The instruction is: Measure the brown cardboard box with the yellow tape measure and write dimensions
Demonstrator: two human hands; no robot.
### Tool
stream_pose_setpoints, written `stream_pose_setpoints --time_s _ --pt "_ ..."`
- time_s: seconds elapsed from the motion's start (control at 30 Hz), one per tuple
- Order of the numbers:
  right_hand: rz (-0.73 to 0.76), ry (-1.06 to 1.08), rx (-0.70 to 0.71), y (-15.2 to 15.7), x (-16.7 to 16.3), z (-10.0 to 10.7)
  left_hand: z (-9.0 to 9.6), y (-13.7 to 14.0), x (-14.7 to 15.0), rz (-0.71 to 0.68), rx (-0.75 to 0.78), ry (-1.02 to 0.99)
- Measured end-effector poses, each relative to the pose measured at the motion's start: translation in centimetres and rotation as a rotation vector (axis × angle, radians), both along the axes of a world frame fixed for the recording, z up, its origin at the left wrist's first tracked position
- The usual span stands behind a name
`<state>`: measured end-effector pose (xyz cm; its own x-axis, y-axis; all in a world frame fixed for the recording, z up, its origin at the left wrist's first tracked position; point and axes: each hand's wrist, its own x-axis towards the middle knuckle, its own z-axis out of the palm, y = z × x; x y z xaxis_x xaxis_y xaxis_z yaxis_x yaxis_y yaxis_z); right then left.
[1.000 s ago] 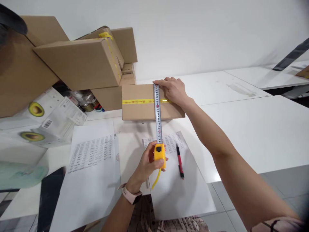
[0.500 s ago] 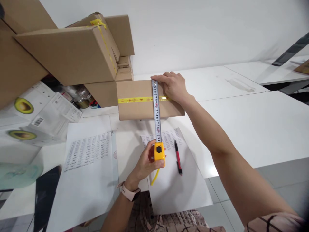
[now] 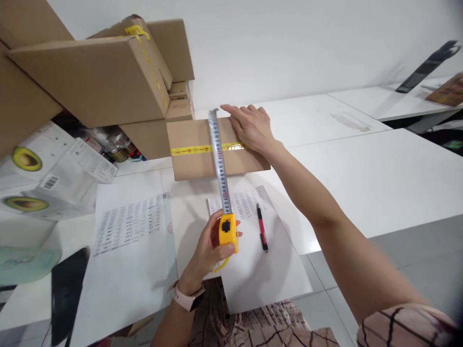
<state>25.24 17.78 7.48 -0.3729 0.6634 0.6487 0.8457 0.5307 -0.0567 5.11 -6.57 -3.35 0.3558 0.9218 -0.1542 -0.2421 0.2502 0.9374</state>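
Note:
My left hand (image 3: 210, 246) is closed around the yellow case of a tape measure (image 3: 227, 233), below the box. Its silver blade (image 3: 220, 164) sticks out across a brown cardboard box (image 3: 191, 166) sealed with yellow printed tape, and the hooked tip reaches past the box's far edge. My right hand (image 3: 251, 127) lies over the box's right part, index finger stretched out beyond the far edge, a small gap away from the blade tip. The right thumb is hidden. Under the tape measure lies a sheet with handwriting (image 3: 267, 284), with a red and black pen (image 3: 262, 229) on it.
Large cardboard boxes (image 3: 90, 82) are stacked at the left back against the wall. White cartons with avocado pictures (image 3: 54, 168) stand at left. Another written sheet (image 3: 126, 279) lies beside a dark flat object (image 3: 68, 289). The white table (image 3: 361, 183) extends right.
My right fingers have let go of the tape's end. The blade has swung left and its tip has lifted off the box's edge. The tape measure has shifted slightly left in my left hand.

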Motion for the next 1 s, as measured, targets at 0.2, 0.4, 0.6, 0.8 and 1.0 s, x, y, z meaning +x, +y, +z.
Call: stream_pose_setpoints --time_s 0.2,0.4,0.6,0.8,1.0 --pt "-0.052 -0.022 -0.054 -4.7 -0.6 -2.0 0.0 -4.4 -2.3 0.087 0.023 0.126" --pt "0.036 0.150 -0.210 -11.2 0.8 -6.0 -1.1 -7.1 -3.8 -0.086 -0.031 0.262" --pt "-0.036 0.665 -0.395 -16.6 4.0 -2.9 -1.1 -8.0 -3.7 -0.220 0.063 0.614" --pt "0.168 1.002 -0.359 -20.1 4.8 -4.6 0.2 -7.5 -1.7 -0.247 0.140 0.647" --pt "0.387 0.872 -0.482 -25.2 1.5 -9.5 0.0 -6.9 -0.4 0.047 0.388 0.656"
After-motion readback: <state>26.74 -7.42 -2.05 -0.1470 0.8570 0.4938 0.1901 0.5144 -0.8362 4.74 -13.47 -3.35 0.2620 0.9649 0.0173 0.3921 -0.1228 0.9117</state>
